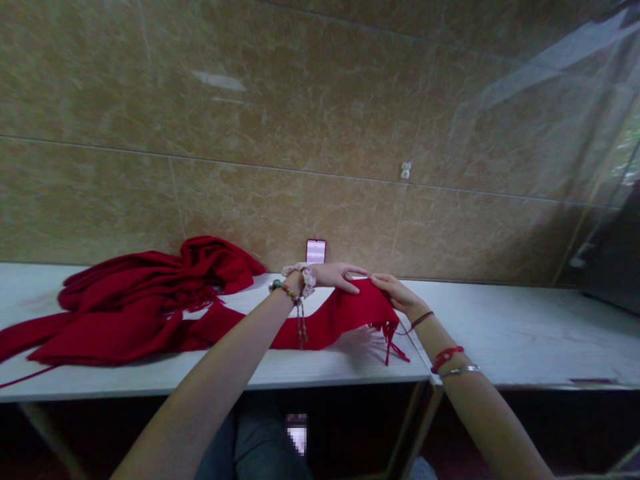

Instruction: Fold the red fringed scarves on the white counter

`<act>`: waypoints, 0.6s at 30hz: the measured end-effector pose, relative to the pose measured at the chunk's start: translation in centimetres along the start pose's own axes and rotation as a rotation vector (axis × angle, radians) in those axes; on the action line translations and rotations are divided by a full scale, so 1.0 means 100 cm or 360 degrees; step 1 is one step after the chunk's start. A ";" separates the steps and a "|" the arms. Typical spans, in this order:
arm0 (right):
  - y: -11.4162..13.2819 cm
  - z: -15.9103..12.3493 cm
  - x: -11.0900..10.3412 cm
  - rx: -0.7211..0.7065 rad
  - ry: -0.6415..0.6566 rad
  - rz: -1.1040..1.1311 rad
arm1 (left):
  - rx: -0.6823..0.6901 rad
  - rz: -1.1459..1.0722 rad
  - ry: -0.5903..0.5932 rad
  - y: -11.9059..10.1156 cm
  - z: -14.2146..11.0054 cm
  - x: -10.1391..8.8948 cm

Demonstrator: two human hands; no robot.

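Observation:
A red fringed scarf (pixel 305 331) stretches along the white table, its right end lifted off the surface with tassels hanging down. My left hand (pixel 336 274) is at the upper edge of this raised end, thumb on the front of the cloth and fingers reaching along the edge toward the right. Close beside it, my right hand (pixel 396 292) pinches the top right corner near the fringe. The fingertips of both hands almost meet. Leftward, the band of cloth runs under my left forearm to a crumpled heap of red fabric (pixel 135 280).
A phone (pixel 316 251) with a lit screen leans against the tiled wall (pixel 300 120) behind the table. The white tabletop (pixel 500 333) extends right, with a seam near my right wrist. A dark object (pixel 617 250) stands at the far right.

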State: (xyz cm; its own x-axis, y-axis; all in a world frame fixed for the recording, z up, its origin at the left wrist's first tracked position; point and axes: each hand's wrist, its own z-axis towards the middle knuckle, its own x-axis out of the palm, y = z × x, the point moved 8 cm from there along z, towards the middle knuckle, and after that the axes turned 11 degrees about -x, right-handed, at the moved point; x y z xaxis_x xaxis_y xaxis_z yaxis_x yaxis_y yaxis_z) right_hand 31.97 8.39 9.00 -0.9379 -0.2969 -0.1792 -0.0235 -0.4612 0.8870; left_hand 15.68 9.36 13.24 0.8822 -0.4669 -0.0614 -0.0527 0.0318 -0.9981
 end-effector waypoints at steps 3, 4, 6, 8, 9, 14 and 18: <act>0.012 0.005 -0.007 -0.0189 -0.0091 -0.0350 | -0.0021 0.0084 0.0158 -0.004 0.007 0.023; 0.020 0.003 -0.012 -0.0293 -0.0200 -0.0506 | -0.0022 0.0105 0.0204 -0.006 0.010 0.030; 0.039 -0.008 -0.017 -0.0522 -0.0427 -0.0773 | -0.0017 0.0137 0.0279 -0.011 0.013 0.041; 0.058 -0.027 -0.011 -0.0741 -0.0473 -0.0971 | -0.0008 0.0165 0.0348 -0.014 0.013 0.046; 0.066 -0.036 -0.003 -0.0832 -0.0417 -0.1063 | -0.0005 0.0178 0.0381 -0.015 0.013 0.048; 0.077 -0.064 0.031 -0.1039 -0.0230 -0.1441 | 0.0065 0.0194 0.0386 -0.020 0.013 0.046; 0.071 -0.063 0.029 -0.0962 -0.0597 -0.1474 | 0.0122 0.0153 0.0328 -0.023 0.015 0.046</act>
State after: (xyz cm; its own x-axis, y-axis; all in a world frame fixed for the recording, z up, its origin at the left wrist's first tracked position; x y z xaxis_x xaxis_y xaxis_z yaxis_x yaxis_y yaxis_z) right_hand 31.26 -1.05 12.10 -0.6942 0.5808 -0.4252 -0.6787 -0.7249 0.1178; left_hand 20.54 8.43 15.27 0.7604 -0.6286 -0.1632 -0.0892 0.1479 -0.9850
